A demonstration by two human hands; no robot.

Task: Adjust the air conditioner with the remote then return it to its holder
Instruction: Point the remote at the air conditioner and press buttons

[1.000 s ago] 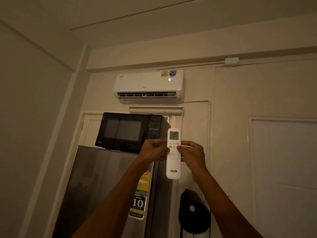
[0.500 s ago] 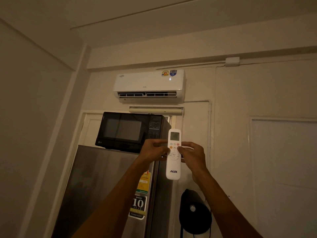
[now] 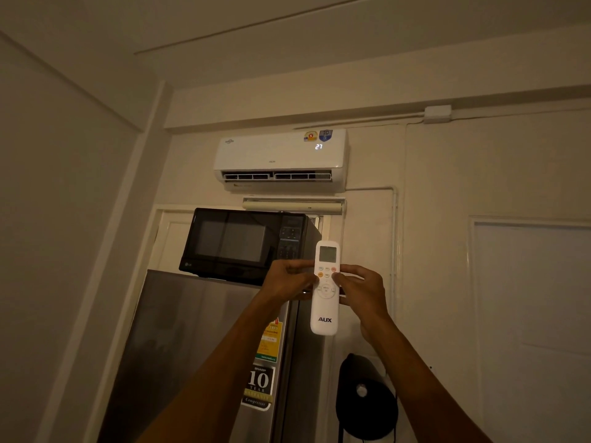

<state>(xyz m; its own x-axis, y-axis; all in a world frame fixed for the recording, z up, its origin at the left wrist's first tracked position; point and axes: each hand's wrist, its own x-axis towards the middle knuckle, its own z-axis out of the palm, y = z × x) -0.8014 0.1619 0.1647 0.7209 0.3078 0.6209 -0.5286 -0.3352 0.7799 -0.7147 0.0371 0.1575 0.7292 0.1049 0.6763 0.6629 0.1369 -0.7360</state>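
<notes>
A white AUX remote (image 3: 324, 310) stands upright in front of me, held from both sides. My left hand (image 3: 286, 278) grips its left edge with the thumb on an orange button. My right hand (image 3: 361, 289) grips its right edge, thumb resting on the buttons below the screen. High on the wall hangs the white air conditioner (image 3: 271, 155), its lit display reading 27 and its vent slats showing. No remote holder shows in view.
A black microwave (image 3: 236, 244) sits on top of a steel fridge (image 3: 192, 346) just behind my left hand. A black cap (image 3: 364, 401) hangs on the wall below the remote. A white door (image 3: 531, 314) is at the right.
The air conditioner's display changed from a single 6 to 27. Both hands and the remote stay almost where they were.
</notes>
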